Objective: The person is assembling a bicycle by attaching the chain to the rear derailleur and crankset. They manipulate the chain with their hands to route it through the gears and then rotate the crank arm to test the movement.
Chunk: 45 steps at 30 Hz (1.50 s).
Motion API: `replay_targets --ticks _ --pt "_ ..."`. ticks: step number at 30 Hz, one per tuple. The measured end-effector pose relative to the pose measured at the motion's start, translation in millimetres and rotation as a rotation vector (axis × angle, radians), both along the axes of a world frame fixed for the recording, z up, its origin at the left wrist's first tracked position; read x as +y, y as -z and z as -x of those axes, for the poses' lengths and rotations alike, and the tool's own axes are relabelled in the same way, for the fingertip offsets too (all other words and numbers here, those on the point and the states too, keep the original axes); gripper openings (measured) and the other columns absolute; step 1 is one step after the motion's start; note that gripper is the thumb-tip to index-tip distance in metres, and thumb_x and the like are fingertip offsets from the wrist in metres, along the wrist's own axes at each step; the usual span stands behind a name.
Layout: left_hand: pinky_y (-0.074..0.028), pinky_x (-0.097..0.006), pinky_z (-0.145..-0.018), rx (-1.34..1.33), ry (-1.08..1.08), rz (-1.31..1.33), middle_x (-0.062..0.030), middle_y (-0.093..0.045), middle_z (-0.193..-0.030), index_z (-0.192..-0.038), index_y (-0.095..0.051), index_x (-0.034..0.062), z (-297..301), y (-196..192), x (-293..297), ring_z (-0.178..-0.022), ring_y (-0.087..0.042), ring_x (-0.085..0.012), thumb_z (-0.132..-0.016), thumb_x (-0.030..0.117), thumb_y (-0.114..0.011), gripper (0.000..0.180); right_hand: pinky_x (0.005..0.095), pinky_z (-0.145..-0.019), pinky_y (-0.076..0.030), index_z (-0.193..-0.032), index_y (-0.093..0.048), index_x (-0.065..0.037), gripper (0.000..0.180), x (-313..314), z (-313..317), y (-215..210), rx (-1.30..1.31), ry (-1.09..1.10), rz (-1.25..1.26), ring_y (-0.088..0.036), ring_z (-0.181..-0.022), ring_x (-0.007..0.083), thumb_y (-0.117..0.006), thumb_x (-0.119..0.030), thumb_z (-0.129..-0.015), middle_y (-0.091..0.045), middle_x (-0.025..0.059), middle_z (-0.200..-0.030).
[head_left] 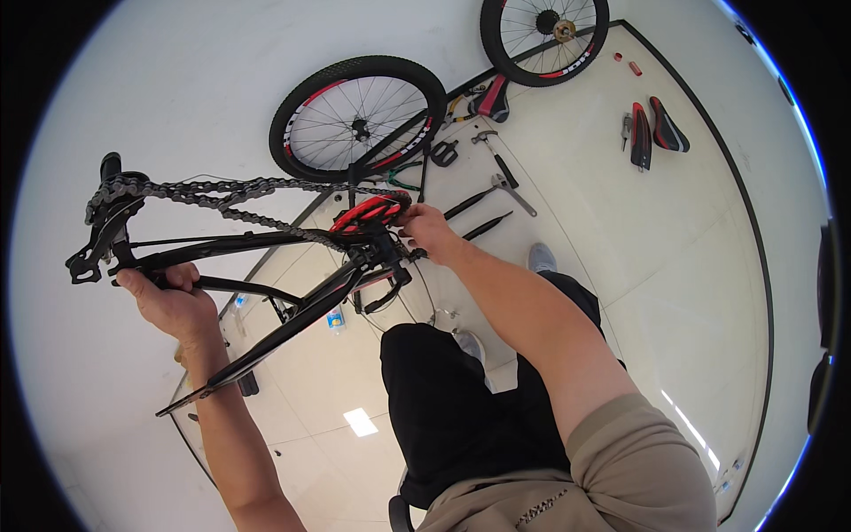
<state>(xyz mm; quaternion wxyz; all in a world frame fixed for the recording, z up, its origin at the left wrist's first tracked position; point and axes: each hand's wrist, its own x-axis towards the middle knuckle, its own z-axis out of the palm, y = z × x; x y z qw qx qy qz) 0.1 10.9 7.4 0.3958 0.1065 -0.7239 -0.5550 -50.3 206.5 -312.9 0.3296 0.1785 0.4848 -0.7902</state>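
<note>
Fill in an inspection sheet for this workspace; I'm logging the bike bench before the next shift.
Surface: pale glossy floor, tiled, with ceiling light reflections.
Job's things: black bicycle frame held up; chain draped from the rear end to the red chainring.
Clutter: two wheels, three saddles, a hammer, wrenches and pliers lying on the floor.
Hands: left hand grips the rear stay; right hand is at the chainring and crank.
Cables: nothing seen.
Surroundings: white wall with a dark baseboard; the person's black trousers and grey shoe.
</note>
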Motion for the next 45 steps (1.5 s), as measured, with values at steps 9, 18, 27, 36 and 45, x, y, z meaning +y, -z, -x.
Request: replay_targets --ticks 9,18,27,36,45 --pt "-0.034 -0.027 -0.048 -0.002 0.003 0.025 0.0013 -0.037 -0.057 -0.086 -0.048 0.0085 0 1 -1 -0.050 -0.034 -0.0122 -0.102 0.056 -0.039 0.051 0.0295 -0.069 -0.043 -0.103 -0.062 -0.003 0.023 -11 -4 10 0.097 0.002 -0.063 -0.056 -0.083 0.0152 -0.056 0.001 -0.080 -0.068 0.0049 -0.100" --pt "-0.033 -0.027 -0.047 0.017 0.056 0.025 0.0016 -0.037 -0.057 -0.089 -0.050 0.0091 -1 1 -1 -0.050 -0.033 -0.0114 -0.103 0.055 -0.037 0.050 0.0313 -0.071 -0.044 -0.108 -0.062 -0.005 0.030 -13 -7 4 -0.076 0.051 0.142 -0.056 -0.085 0.0155 -0.053 0.003 -0.081 -0.064 0.0043 -0.099" --pt "-0.032 -0.027 -0.046 0.034 0.098 0.030 0.0023 -0.035 -0.055 -0.090 -0.052 0.0079 0 6 -8 -0.048 -0.034 -0.0115 -0.100 0.058 -0.042 0.052 0.0325 -0.078 -0.044 -0.108 -0.063 -0.006 0.022 -16 -8 0 -0.035 0.029 0.113 -0.058 -0.088 0.0146 -0.058 -0.012 -0.087 -0.063 0.0035 -0.098" --pt "-0.032 -0.027 -0.046 0.057 0.061 -0.026 0.0022 -0.034 -0.055 -0.097 -0.054 0.0064 0 6 -9 -0.048 -0.033 -0.0110 -0.102 0.055 -0.041 0.050 0.0332 -0.082 -0.045 -0.113 -0.061 0.001 0.029 -25 -7 -3 -0.049 0.026 0.104 -0.059 -0.092 0.0187 -0.056 -0.010 -0.087 -0.064 0.0092 -0.103" --pt "-0.034 -0.028 -0.050 0.048 0.129 -0.007 0.0007 -0.039 -0.058 -0.083 -0.050 0.0080 -1 7 -15 -0.051 -0.035 -0.0117 -0.101 0.052 -0.047 0.047 0.0279 -0.074 -0.044 -0.120 -0.059 -0.008 0.028 -18 -8 3 -0.046 -0.021 0.106 -0.057 -0.083 0.0125 -0.058 -0.021 -0.094 -0.063 0.0019 -0.098"
